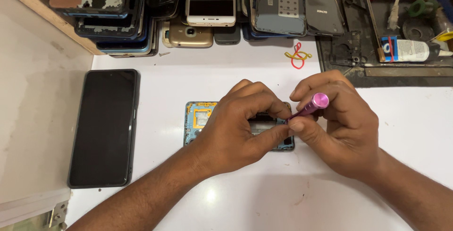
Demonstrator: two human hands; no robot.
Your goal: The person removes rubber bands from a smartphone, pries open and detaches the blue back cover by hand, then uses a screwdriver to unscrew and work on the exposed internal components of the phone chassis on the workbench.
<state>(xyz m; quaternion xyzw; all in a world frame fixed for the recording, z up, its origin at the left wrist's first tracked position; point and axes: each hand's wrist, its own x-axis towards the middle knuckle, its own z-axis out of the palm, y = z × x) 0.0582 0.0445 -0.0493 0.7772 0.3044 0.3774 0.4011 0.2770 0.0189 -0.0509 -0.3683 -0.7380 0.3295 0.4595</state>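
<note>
Curled right hand (342, 127) around screwdriver (311, 106)

Black phone (104, 127), stacked phones (188, 9), rubber bands (297, 55)

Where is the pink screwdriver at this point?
In the head view, right of centre, the pink screwdriver is held in the right hand, tip angled down toward the opened phone that the left hand steadies on the white table.
</note>
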